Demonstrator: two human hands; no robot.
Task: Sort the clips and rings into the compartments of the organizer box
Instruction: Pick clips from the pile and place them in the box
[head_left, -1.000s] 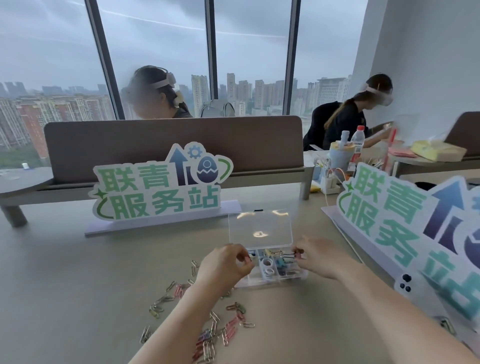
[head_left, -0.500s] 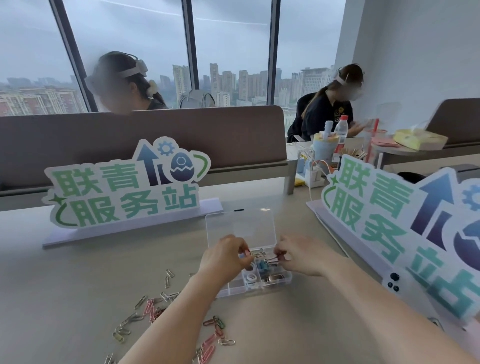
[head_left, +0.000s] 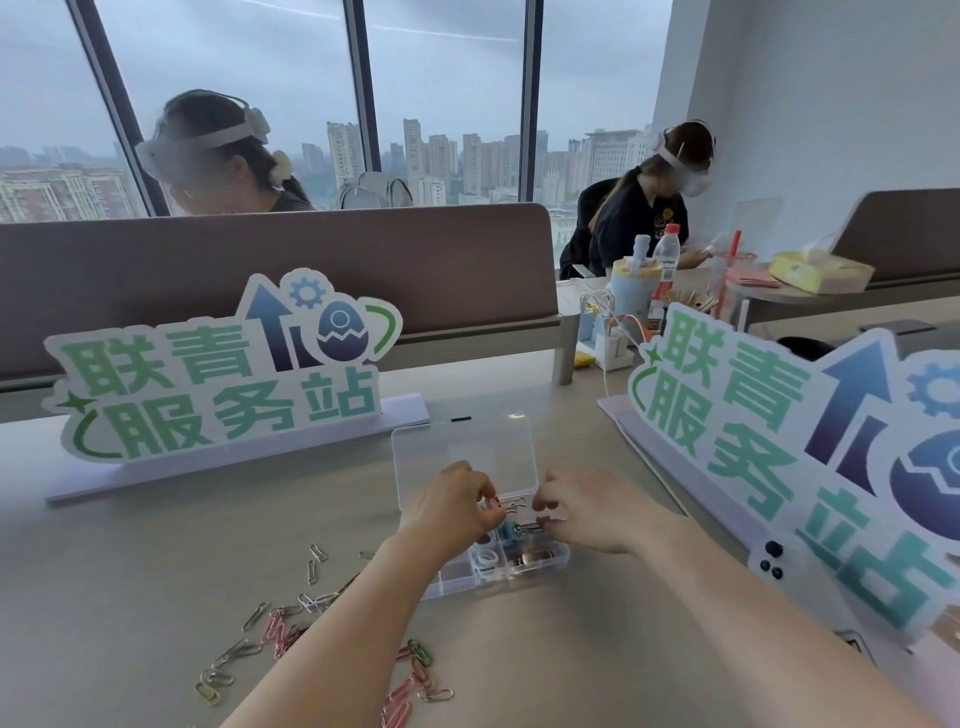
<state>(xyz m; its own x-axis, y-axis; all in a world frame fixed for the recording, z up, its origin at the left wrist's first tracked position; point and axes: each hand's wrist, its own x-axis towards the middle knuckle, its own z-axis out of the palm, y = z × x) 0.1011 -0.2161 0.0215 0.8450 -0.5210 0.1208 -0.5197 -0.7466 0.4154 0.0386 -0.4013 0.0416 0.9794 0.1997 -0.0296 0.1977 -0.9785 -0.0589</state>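
A clear plastic organizer box (head_left: 540, 566) lies on the table with its lid (head_left: 462, 457) open toward the back. Its compartments hold binder clips (head_left: 519, 529) and white rings (head_left: 487, 560). My left hand (head_left: 454, 506) hovers over the box's left side with curled fingers pinching a small binder clip. My right hand (head_left: 587, 512) is over the right side, fingers curled at the binder clips; what it holds is too small to tell. Several coloured paper clips (head_left: 291, 631) lie scattered on the table in front-left of the box.
A green-lettered sign (head_left: 223, 374) stands behind the box and another sign (head_left: 810, 447) at the right, with a white phone (head_left: 774, 564) leaning on it. A grey divider (head_left: 311, 270) runs across the back. Two people sit beyond it.
The view has shifted, so the box sits more centred. Both hands have drawn closer together over the back compartments of the box.
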